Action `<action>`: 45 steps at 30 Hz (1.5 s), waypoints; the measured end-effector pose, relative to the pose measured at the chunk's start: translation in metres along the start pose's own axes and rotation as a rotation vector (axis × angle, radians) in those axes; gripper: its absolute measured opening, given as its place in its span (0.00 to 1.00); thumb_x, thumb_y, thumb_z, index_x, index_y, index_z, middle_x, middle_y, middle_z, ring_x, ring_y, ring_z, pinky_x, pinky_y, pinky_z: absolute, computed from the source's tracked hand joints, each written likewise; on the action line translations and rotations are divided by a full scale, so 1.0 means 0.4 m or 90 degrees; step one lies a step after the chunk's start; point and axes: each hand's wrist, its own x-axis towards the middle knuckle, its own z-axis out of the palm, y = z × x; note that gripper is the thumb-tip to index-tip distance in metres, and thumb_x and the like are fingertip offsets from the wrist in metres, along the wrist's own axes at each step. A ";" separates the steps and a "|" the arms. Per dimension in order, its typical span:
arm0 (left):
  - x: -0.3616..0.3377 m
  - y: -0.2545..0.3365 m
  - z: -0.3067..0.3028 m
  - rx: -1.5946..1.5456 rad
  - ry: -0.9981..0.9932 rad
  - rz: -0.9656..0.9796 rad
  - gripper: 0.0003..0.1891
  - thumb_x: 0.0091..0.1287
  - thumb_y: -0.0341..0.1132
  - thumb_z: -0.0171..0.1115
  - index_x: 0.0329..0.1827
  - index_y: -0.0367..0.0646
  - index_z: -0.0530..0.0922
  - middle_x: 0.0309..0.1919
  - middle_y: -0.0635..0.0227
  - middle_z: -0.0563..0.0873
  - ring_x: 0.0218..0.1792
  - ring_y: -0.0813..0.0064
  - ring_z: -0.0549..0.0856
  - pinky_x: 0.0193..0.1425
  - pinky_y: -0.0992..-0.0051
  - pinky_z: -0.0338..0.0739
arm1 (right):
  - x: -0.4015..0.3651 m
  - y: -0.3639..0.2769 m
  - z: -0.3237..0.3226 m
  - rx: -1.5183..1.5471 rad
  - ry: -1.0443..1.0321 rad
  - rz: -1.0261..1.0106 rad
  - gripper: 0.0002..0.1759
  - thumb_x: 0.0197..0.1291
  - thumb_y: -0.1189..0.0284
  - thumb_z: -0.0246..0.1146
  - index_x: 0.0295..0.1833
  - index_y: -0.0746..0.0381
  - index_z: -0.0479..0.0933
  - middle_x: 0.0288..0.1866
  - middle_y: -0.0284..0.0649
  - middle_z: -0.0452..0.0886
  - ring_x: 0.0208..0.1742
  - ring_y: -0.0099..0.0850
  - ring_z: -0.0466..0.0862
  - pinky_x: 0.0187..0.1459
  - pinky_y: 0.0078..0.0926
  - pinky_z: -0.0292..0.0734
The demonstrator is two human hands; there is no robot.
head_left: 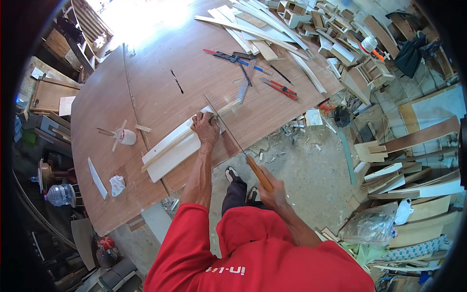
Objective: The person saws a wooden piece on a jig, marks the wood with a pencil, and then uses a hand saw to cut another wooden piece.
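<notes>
My right hand [273, 192] is closed round the wooden handle of a handsaw [259, 173]. The saw's thin blade runs up and left over the table's near edge and crosses thin wooden strips [226, 108]. My left hand [205, 128] presses down on the strips and the white board [176, 146] under them, just left of the blade. Its fingers are bent against the wood; the strips stick out past the blade to the right.
On the brown table [160, 63] lie a square [247, 80], red pliers [282, 89], a white cup [127, 136], a crumpled tissue [117, 185] and long boards [253, 29]. Wood offcuts [340, 48] are heaped at the right. Scraps litter the floor.
</notes>
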 end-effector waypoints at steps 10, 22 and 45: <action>0.000 0.001 -0.002 0.000 0.011 -0.006 0.10 0.52 0.28 0.65 0.38 0.48 0.82 0.40 0.65 0.77 0.50 0.61 0.73 0.55 0.60 0.61 | -0.053 0.034 -0.023 0.141 -0.002 -0.043 0.31 0.54 0.81 0.62 0.67 0.66 0.70 0.30 0.47 0.80 0.24 0.22 0.76 0.28 0.24 0.74; -0.001 -0.003 0.002 -0.008 -0.003 -0.015 0.11 0.52 0.27 0.65 0.38 0.47 0.82 0.41 0.65 0.77 0.50 0.61 0.72 0.55 0.59 0.60 | -0.040 0.022 -0.039 0.036 -0.016 -0.050 0.32 0.55 0.81 0.60 0.69 0.63 0.69 0.34 0.49 0.80 0.23 0.25 0.76 0.29 0.25 0.75; 0.002 -0.007 0.005 -0.025 0.008 -0.011 0.10 0.52 0.27 0.64 0.39 0.47 0.83 0.40 0.64 0.76 0.49 0.60 0.72 0.54 0.58 0.60 | -0.070 0.025 -0.033 0.086 -0.022 -0.034 0.29 0.58 0.83 0.59 0.67 0.67 0.69 0.30 0.39 0.77 0.26 0.19 0.75 0.30 0.20 0.74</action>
